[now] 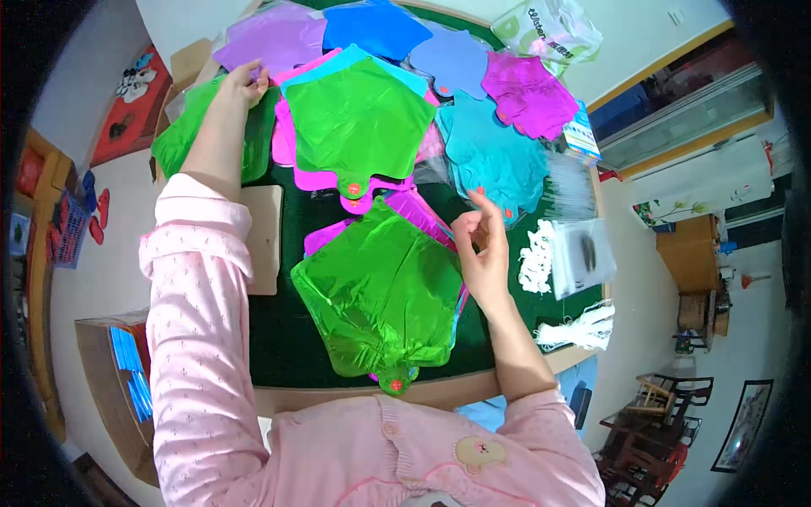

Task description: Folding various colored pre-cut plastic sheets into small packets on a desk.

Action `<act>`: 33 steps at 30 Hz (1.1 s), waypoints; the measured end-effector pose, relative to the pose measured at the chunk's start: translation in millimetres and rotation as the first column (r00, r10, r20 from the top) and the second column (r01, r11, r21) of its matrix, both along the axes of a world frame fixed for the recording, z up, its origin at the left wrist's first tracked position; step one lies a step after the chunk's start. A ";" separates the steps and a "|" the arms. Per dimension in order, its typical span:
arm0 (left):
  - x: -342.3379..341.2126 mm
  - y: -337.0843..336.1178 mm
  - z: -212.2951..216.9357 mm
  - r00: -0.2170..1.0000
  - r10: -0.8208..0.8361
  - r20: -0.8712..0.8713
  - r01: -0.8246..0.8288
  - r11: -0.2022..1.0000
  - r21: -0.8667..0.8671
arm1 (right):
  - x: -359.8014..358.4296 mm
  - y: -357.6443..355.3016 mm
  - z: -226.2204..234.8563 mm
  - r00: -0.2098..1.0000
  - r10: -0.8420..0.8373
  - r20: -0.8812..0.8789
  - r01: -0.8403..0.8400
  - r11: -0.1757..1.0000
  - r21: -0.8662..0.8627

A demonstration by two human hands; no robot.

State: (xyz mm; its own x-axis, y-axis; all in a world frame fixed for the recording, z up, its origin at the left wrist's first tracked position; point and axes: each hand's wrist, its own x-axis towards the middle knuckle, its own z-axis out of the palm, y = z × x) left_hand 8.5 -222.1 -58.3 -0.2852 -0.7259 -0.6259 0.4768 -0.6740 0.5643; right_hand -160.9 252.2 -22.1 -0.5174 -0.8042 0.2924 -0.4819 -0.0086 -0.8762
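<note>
My left hand [248, 84] reaches to the far left, its fingers closed at the lower edge of a purple foil balloon [283, 38]. My right hand [485, 253] is raised beside the right edge of a green foil balloon [384, 287]; its fingers are loosely bent and apart, with nothing seen in them. The flat, star-shaped green balloon lies at the table's near edge, its tab toward me, with magenta foil balloons [414, 211] partly under it. Beyond it rests another green foil balloon [359, 118] on a fanned stack. More green foil [187, 127] lies below my left hand.
Blue [376, 29], grey-blue [452, 63], magenta [528, 93] and teal foil balloons [494, 152] spread across the back and right. Clear straws [570, 188], white ribbon [536, 258], plastic bags [585, 258] and white string [579, 328] lie right. A beige board [263, 241] is left.
</note>
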 end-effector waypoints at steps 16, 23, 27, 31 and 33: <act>-21.6 -14.1 25.8 0.991 0.074 -0.110 -0.114 0.901 -0.418 | 6.1 -4.0 1.1 0.998 0.067 -0.009 -0.067 0.997 -0.029; -4.3 190.1 145.0 0.931 -0.324 -0.169 -0.001 0.459 -0.888 | -2.0 5.4 13.9 0.964 0.113 0.240 -0.103 0.993 -0.052; 21.0 295.4 131.9 0.901 -0.433 0.014 0.296 0.592 -0.749 | -9.1 -11.1 30.6 0.586 0.380 0.716 -0.225 0.925 -0.306; 34.4 362.0 84.3 0.866 -0.499 0.006 0.390 0.669 -0.632 | -2.9 -14.5 37.1 0.644 0.353 0.678 -0.237 0.935 -0.263; 30.5 377.6 77.5 0.831 -0.528 -0.173 0.344 0.734 -0.586 | 5.3 -11.2 37.2 0.787 0.175 0.591 -0.070 0.978 -0.196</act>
State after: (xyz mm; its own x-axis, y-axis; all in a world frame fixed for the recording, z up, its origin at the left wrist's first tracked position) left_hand 39.0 155.6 19.3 -0.7601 -0.6495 -0.0212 0.4104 -0.5051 0.7593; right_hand -155.6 240.9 15.1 -0.5304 -0.8439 0.0804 0.1580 -0.1915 -0.9687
